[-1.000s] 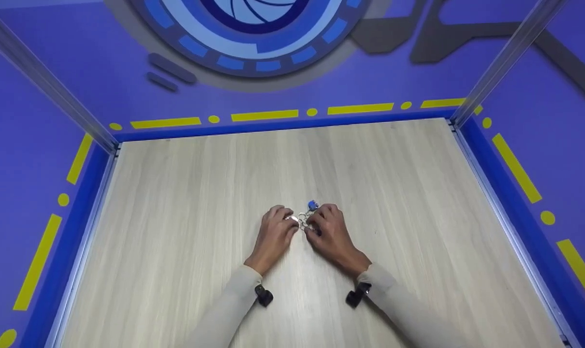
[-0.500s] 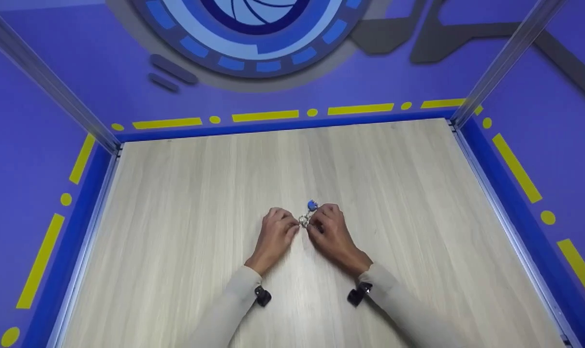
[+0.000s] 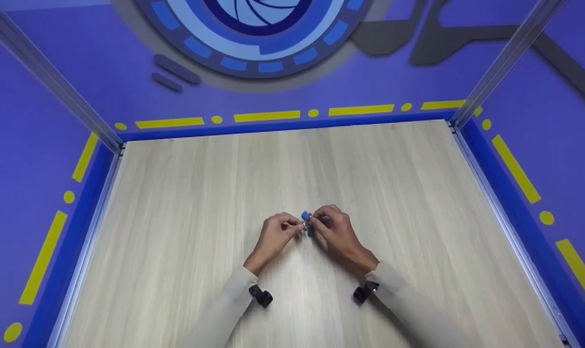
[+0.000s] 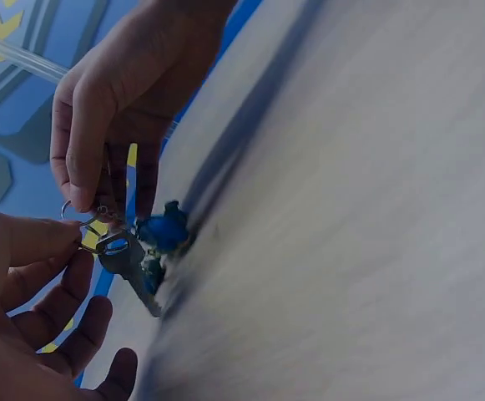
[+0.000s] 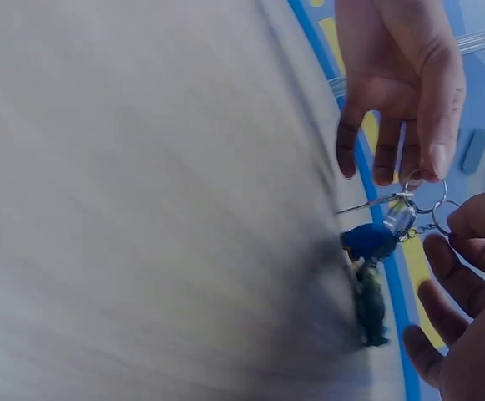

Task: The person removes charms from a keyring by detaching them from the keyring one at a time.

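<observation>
My left hand pinches a thin metal key ring between thumb and index finger, its other fingers loosely bent. A silver key hangs between the two hands in the left wrist view. Opposite, my right hand pinches a second metal ring of the same bunch. From a short chain there dangle a blue figure charm and a dark green one. The linked rings overlap in the right wrist view. In the head view, fingers partly hide the small metal parts.
A light wood tabletop lies under both hands. Blue-purple panels with yellow marks enclose its back and sides, with metal posts at the rear corners. Each sleeve carries a black wrist camera.
The bunch has been gathered up between the fingertips, and the blue charm has shifted toward me. Both hands have moved slightly, and the key ring is now pinched from both sides.
</observation>
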Tool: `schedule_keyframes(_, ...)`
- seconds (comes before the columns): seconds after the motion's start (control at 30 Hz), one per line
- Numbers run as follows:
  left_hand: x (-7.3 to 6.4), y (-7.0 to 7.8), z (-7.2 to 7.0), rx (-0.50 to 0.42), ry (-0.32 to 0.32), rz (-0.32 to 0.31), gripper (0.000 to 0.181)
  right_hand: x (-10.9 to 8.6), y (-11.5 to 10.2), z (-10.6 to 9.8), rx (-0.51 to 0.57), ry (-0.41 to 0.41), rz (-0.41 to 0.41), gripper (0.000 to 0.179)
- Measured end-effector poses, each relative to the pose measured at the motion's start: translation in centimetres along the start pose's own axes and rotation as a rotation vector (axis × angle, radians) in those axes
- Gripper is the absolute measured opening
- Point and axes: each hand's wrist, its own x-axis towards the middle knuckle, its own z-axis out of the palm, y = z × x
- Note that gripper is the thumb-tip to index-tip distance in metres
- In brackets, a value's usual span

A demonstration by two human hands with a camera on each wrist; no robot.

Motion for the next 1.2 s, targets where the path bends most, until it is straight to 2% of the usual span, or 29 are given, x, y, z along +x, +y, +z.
schedule_keyframes(0.2,-0.4,0.5,-0.1,-0.168,-0.13,-0.067,0.004,0.5,-0.6,-0.8,0.021,-0.016,0.016,0.009)
schedule_keyframes(0.33,-0.6,0.5,-0.1,-0.208,-0.188,-0.058,0.008,0.6,-1.5,-1.3,0.017,-0.027,0.056,0.008)
schedule_keyframes(0.57,-0.7,0.7,0.0,-0.192,-0.171,0.007,0.008,0.7,-2.5,-1.7,0.064,-0.042,0.129,0.006)
schedule_keyframes(0.97,-0.8,0.7,0.2,-0.215,-0.181,0.004,0.008,0.8,-3.7,-2.0,0.083,-0.047,0.138,0.008)
schedule_keyframes(1.2,-0.9,0.5,0.2,-0.204,-0.136,0.012,0.007,0.6,-3.5,-2.0,0.101,-0.042,0.137,0.006)
